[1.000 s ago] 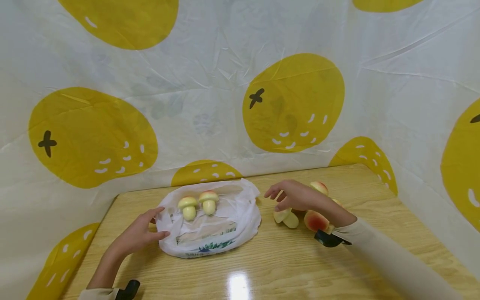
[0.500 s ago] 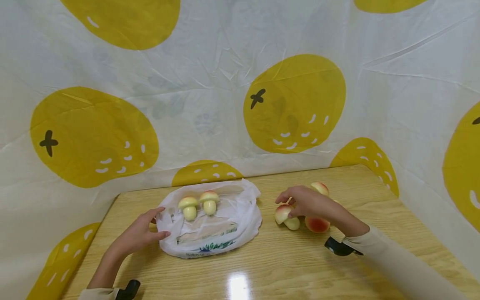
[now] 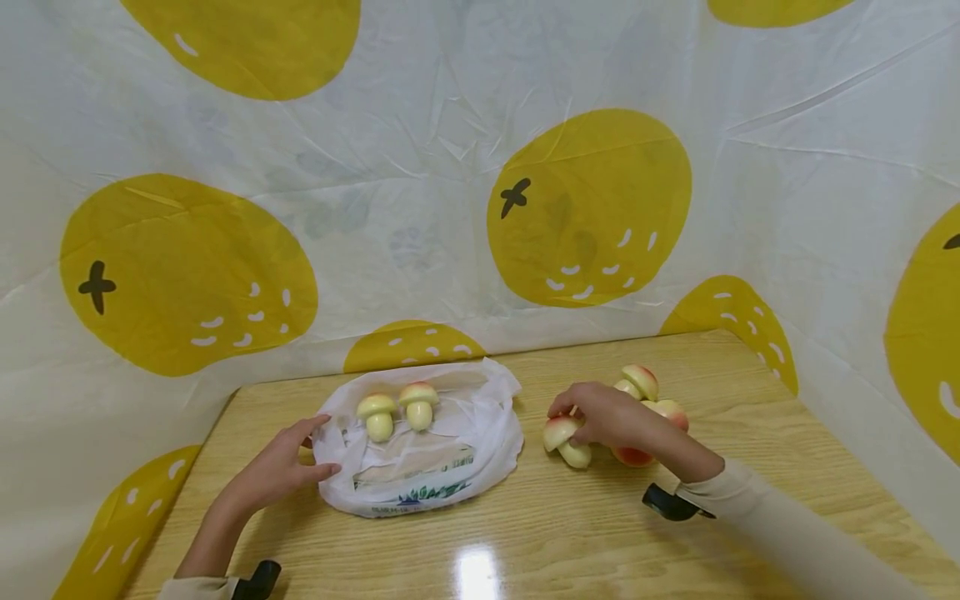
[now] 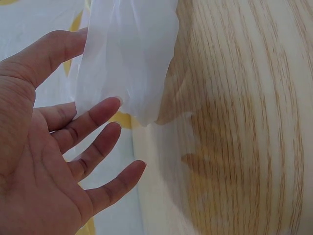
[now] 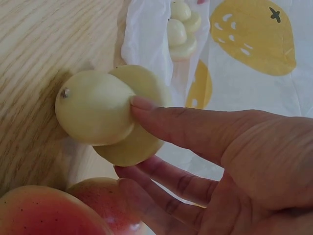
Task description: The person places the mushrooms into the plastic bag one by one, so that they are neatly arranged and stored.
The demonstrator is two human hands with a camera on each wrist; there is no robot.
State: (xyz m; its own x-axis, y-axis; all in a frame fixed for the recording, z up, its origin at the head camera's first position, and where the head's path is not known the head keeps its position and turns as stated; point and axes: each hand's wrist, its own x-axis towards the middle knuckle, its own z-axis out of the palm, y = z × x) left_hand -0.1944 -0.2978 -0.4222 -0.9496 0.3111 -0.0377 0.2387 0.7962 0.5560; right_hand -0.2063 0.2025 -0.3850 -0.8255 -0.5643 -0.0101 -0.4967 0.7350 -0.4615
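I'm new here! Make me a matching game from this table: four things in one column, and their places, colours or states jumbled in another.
Things
1. Left hand
2. Plastic bag
3. Right hand
4. Two side-by-side mushrooms

Places, colours, states
A. Pinching a mushroom
B. Lying within the bag's rim
C. White, with some green print
D. At the bag's left edge

Pairs: 1-D, 2-C, 3-A, 4-B

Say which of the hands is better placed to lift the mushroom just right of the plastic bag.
Probably the right hand: its thumb and fingers grip that mushroom. The left hand is at the plastic bag's left edge, with the bag between it and the mushroom.
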